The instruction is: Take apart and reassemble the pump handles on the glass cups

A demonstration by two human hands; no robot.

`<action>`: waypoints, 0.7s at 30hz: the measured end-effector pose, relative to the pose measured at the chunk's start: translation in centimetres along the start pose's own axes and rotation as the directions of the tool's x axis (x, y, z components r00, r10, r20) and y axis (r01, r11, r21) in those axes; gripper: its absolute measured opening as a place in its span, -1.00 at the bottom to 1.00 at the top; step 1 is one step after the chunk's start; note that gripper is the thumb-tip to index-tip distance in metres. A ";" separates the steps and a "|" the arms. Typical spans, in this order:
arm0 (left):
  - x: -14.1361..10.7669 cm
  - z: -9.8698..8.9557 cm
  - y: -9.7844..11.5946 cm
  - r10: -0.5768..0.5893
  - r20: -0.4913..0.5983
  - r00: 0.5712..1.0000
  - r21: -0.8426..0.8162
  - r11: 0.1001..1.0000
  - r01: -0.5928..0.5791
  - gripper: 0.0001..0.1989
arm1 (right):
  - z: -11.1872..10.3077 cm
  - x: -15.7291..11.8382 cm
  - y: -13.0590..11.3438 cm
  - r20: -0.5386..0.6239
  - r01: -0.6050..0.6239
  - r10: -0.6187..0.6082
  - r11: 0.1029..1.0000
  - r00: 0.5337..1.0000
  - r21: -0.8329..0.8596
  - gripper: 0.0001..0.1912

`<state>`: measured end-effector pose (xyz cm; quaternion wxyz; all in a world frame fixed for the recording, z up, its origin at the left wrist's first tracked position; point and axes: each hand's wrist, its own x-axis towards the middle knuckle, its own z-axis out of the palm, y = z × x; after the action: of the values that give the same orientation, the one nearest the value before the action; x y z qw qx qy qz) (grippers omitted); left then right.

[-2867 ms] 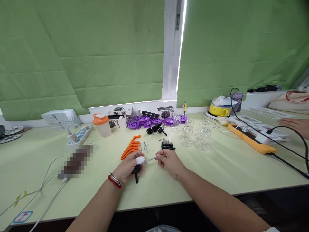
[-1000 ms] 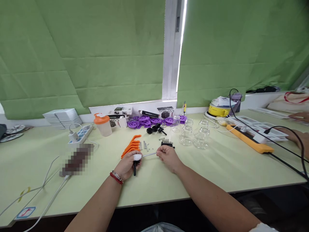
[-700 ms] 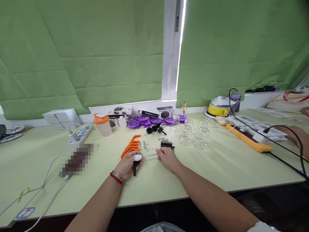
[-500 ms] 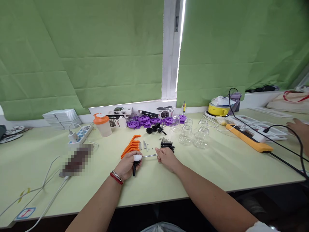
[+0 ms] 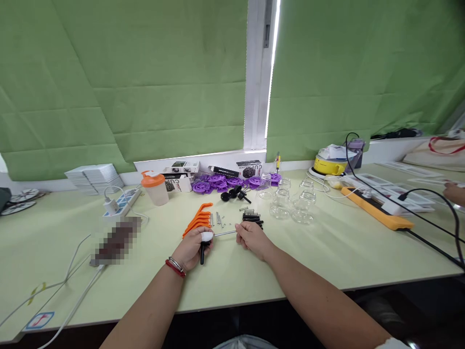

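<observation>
While the left hand [image 5: 192, 247] grips a black part [image 5: 202, 253] over the near middle of the table [image 5: 131, 295], the right hand [image 5: 252, 238] pinches the far end of a thin metal rod [image 5: 225, 233] that spans the gap between them! Just beyond, orange handles [image 5: 199, 220] lie left, metal pins [image 5: 218, 219] centre, springs [image 5: 250, 212] right; farther back, purple pieces [image 5: 217, 182], with clear glass vessels [image 5: 304, 208] off to the right.

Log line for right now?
left hand: holding black stemmed plastic part; right hand: pinching thin silver metal rod; rod: between hands; beyond: orange plastic handles
</observation>
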<state>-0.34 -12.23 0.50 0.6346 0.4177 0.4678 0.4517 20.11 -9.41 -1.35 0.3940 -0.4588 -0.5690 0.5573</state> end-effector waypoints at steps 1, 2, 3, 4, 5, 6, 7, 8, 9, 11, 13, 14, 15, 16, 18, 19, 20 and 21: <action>0.0 0.0 0.0 -0.001 -0.001 1.000 -0.004 1.000 0.001 -0.84 | 0.0 0.0 0.1 -0.009 -0.003 0.003 1.000 1.000 -0.012 -0.59; 0.0 0.1 0.1 -0.002 -0.004 1.000 -0.008 1.000 0.002 -0.84 | 0.0 0.0 0.1 -0.019 -0.007 0.006 1.000 1.000 -0.014 -0.57; 0.0 0.1 0.1 -0.003 -0.008 1.000 -0.010 1.000 0.003 -0.83 | 0.1 0.0 0.0 -0.026 -0.008 0.008 1.000 1.000 -0.006 -0.59; -0.1 0.2 0.1 -0.003 -0.011 1.000 -0.010 1.000 0.003 -0.83 | 0.1 -0.1 0.0 -0.025 -0.007 0.007 1.000 1.000 0.007 -0.63; -0.1 0.2 0.2 -0.002 -0.013 1.000 -0.006 1.000 0.002 -0.83 | 0.1 -0.1 0.0 -0.016 -0.002 0.003 1.000 1.000 0.023 -0.68; -0.1 0.3 0.2 -0.001 -0.014 1.000 0.001 1.000 0.001 -0.83 | 0.1 -0.2 -0.1 -0.003 0.005 -0.005 0.999 1.000 0.034 -0.72; -0.1 0.3 0.2 0.001 -0.012 1.000 0.009 1.000 -0.001 -0.84 | 0.1 -0.2 -0.1 0.010 0.013 -0.013 0.999 1.000 0.037 -0.75; -0.1 0.3 0.2 0.003 -0.009 1.000 0.016 1.000 -0.003 -0.84 | 0.1 -0.2 -0.1 0.017 0.017 -0.017 1.000 1.000 0.026 -0.76; -0.1 0.3 0.2 0.003 -0.006 1.000 0.021 1.000 -0.003 -0.84 | 0.1 -0.2 0.0 0.016 0.018 -0.018 1.000 1.000 0.005 -0.73; -0.1 0.3 0.2 0.003 0.002 1.000 0.022 1.000 -0.003 -0.85 | 0.1 -0.1 0.1 -0.004 0.024 -0.024 0.999 1.000 -0.048 -0.64; -0.1 0.2 0.2 0.002 0.005 1.000 0.013 1.000 -0.002 -0.85 | 0.1 0.0 0.1 -0.018 0.024 -0.025 0.996 1.000 -0.082 -0.57; -0.1 0.2 0.1 0.002 0.005 1.000 0.009 1.000 -0.002 -0.85 | 0.1 0.0 0.1 -0.019 0.019 -0.021 0.997 1.000 -0.080 -0.55; -0.1 0.2 0.1 0.002 0.005 1.000 0.006 1.000 -0.002 -0.85 | 0.1 0.0 0.1 -0.015 0.014 -0.015 0.998 1.000 -0.065 -0.57; -0.1 0.2 0.2 0.004 0.005 1.000 0.005 1.000 -0.004 -0.85 | 0.1 0.0 0.1 -0.008 0.009 -0.009 0.999 1.000 -0.043 -0.60; -0.1 0.2 0.2 0.005 0.003 1.000 0.013 1.000 -0.005 -0.84 | 0.1 0.0 0.2 0.009 0.010 -0.010 1.000 1.000 -0.004 -0.68; -0.1 0.2 0.2 0.005 0.004 1.000 0.019 1.000 -0.005 -0.84 | 0.1 0.0 0.2 0.015 0.016 -0.016 1.000 1.000 0.002 -0.70; -0.1 0.2 0.2 0.004 0.004 1.000 0.023 1.000 -0.004 -0.84 | 0.0 0.0 0.3 0.017 0.022 -0.022 1.000 1.000 -0.003 -0.70; -0.1 0.2 0.2 0.003 0.004 1.000 0.025 1.000 -0.003 -0.84 | 0.0 0.0 0.3 0.014 0.024 -0.024 1.000 1.000 -0.018 -0.67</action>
<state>-0.22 -12.34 0.73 0.6295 0.4273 0.4713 0.4461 20.10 -9.46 -1.65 0.3926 -0.4513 -0.5822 0.5506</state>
